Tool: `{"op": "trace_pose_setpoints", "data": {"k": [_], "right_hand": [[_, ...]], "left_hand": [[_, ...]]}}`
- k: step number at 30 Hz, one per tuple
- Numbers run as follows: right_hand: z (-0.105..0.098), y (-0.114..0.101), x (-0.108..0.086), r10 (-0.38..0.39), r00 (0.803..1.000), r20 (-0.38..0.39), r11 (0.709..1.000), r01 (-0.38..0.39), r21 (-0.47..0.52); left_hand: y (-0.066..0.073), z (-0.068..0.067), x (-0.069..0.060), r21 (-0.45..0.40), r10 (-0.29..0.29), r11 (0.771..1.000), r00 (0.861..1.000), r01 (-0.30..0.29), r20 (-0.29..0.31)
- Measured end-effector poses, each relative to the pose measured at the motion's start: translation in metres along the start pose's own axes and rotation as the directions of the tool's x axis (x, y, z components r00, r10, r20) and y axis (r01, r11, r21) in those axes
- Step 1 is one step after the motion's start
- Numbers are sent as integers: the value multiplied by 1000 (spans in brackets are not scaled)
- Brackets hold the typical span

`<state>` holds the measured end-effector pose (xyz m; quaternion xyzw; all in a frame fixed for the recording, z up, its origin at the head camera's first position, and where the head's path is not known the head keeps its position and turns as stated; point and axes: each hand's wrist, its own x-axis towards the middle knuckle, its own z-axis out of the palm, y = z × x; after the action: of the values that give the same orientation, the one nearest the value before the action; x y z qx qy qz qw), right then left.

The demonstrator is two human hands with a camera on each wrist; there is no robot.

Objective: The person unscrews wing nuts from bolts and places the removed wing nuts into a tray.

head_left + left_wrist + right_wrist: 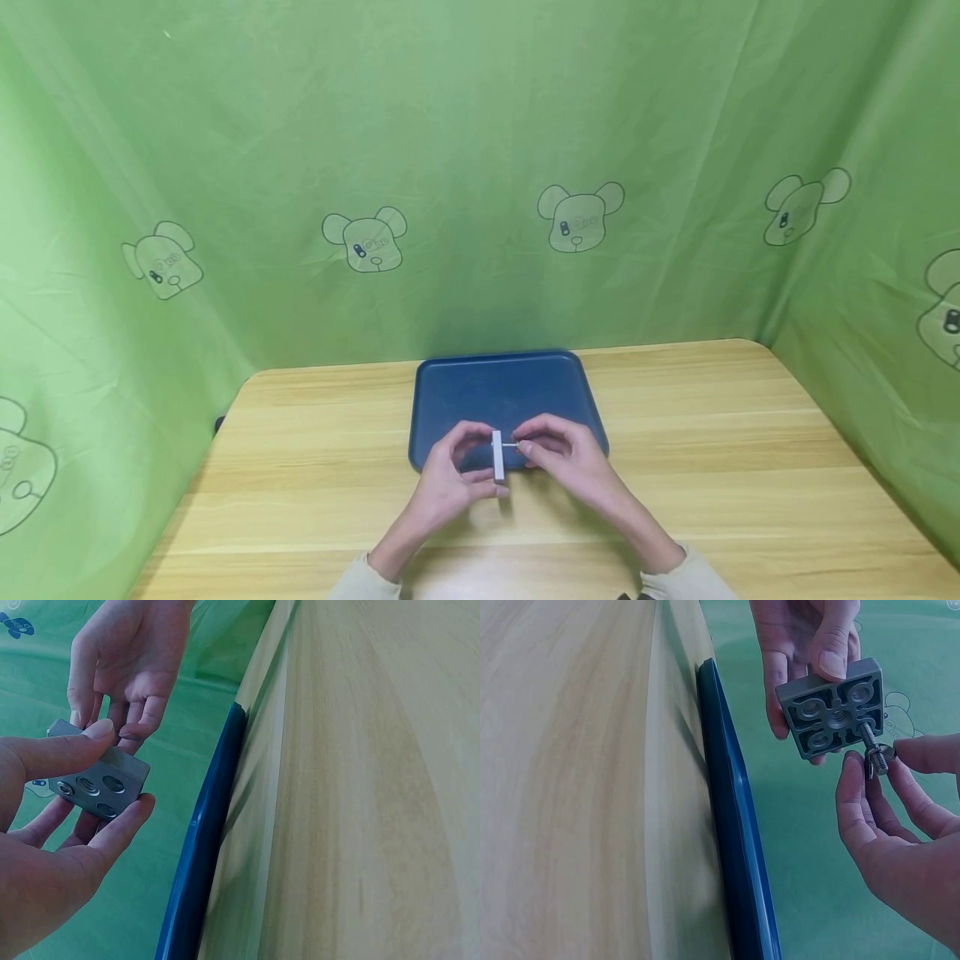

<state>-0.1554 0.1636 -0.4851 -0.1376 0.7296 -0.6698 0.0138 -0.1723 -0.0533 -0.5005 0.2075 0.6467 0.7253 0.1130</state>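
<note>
A square grey metal block (498,457) is held on edge by my left hand (448,477), thumb and fingers at its edges. Several round holes show on one face of the block (101,780) in the left wrist view. From the ribbed other face (825,718) a threaded bolt (868,739) sticks out through a corner hole. Thumb and fingers of my right hand (907,840) pinch a small metal nut with wings (885,753) around the bolt near its free end. Both hands are above the tray's near edge.
A blue tray (502,387) lies on the wooden table (315,467), near its far edge. Green curtains (465,125) with bear-head drawings stand behind the table and on both sides. A small dark object (219,423) shows at the table's left edge.
</note>
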Motion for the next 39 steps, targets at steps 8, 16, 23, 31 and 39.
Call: {"op": "trace_pose_setpoints", "data": {"k": [8, 16, 23, 31, 39], "right_hand": [[0, 0, 0, 2, 1000, -1, 1000, -2, -2], [0, 0, 0, -8, 1000, 2, 1000, 8, -17], [0, -1, 0, -6, 1000, -5, 999, 6, -44], [0, -1, 0, -4, 1000, -6, 999, 4, -52], [0, -1, 0, -5, 1000, -9, 997, 5, -71]], "left_hand": [[0, 0, -1, -3, -4, 1000, 1000, 4, 0], [-1, -1, -1, -4, 1, 1000, 1000, -1, 4], [-1, -1, -1, 0, 5, 1000, 1000, -5, 3], [0, -1, 0, 2, 5, 1000, 1000, -5, 5], [1, -1, 0, 5, 4, 1000, 1000, -4, 5]]}}
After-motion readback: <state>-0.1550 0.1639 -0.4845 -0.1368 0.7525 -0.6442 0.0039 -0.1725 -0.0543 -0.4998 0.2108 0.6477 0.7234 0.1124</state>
